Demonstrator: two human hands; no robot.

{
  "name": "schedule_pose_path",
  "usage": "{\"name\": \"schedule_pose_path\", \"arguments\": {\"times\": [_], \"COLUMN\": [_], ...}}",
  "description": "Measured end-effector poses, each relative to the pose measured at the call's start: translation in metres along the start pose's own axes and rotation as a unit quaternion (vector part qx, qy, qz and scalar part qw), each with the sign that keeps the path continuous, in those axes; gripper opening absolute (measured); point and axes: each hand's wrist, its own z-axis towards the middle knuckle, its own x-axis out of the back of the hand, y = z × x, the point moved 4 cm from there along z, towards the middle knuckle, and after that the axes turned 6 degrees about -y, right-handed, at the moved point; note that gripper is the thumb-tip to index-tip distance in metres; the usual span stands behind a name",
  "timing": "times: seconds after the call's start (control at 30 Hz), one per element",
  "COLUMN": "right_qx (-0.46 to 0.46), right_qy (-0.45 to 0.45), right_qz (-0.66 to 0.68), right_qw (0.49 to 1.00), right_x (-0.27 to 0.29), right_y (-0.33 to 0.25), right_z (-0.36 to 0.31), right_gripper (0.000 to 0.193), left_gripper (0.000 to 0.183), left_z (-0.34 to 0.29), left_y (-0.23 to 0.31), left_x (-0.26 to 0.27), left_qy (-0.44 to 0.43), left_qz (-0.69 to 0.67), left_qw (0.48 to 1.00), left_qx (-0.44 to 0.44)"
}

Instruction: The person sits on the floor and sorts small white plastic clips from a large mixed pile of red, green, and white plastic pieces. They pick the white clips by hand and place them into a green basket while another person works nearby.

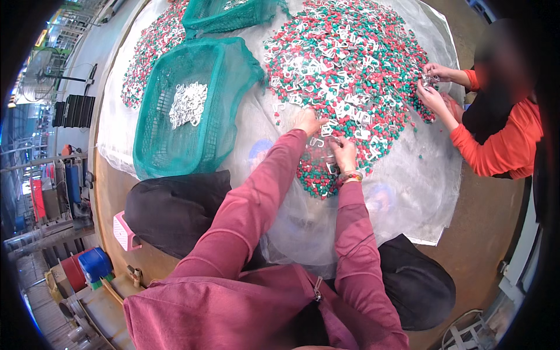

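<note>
A white hook (pixel 317 142) is being seen lying between the two hands, its long axis seeming to be running roughly from side to side; which end is being curled is too small to tell. Around the grip, other white hooks are being scattered at every angle over a pile of red and green pebbles (pixel 350 64), which is being spread mostly ahead of the hands.

The left hand (pixel 309 121) is being held palm down at the near edge of the pile, its thumb being pointed rightward, and its forearm is being slanted forward and to the right. The right hand (pixel 345 153) is being kept just nearer and to the right, its fingers being bent leftward and its forearm being stretched almost straight ahead. The fingertips of each hand are being brought down among the pieces; whether anything is being pinched by either cannot be told.

Smooth, rounded pebbles and thin, glossy hooks are being borne by a whitish, wrinkled sheet (pixel 420 192). Left of the grip, a heap of white hooks (pixel 188 105) is being held in a long green basket (pixel 175 157) draped with fine netting.
</note>
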Motion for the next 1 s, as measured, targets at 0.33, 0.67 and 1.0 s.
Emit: {"name": "schedule_pose_path", "arguments": {"times": [0.33,0.67,1.0], "right_qx": [-0.015,-0.013,0.070], "right_qy": [-0.107,-0.009,-0.112], "right_qz": [0.500,-0.043,0.501], "right_qw": [0.859,0.999,0.855], "right_x": [0.014,0.029,0.031], "right_y": [0.019,-0.005,-0.027], "right_z": [-0.028,-0.039,-0.055], "right_gripper": [0.026,0.018,0.032], "left_gripper": [0.037,0.046,0.032], "left_z": [-0.007,-0.037,-0.036], "left_y": [0.003,-0.048,-0.004], "left_x": [-0.029,-0.010,-0.033], "left_qy": [0.064,-0.054,0.085], "left_qz": [0.174,-0.275,0.172], "left_qw": [0.979,0.959,0.972], "left_qx": [-0.083,-0.042,-0.133]}}
